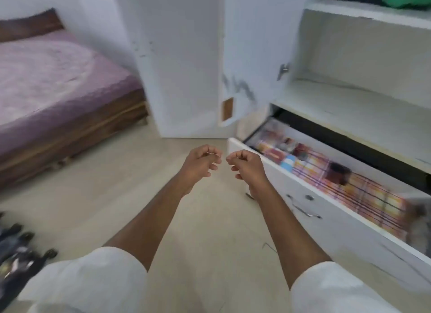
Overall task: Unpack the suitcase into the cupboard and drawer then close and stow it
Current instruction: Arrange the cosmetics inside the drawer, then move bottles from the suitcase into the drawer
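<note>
Two bare forearms, uncovered from elbow to wrist. White sleeves, one on the left arm [93, 280] and one on the right arm [331, 289], pushed or rolled up to about the elbow, loose and bunched in soft folds at the cuffs. Plain fabric, no print, stripe or button visible. Left hand [200, 163] and right hand [247, 165] bare: no gloves. Any ring, watch or bracelet too blurred to make out.
</note>
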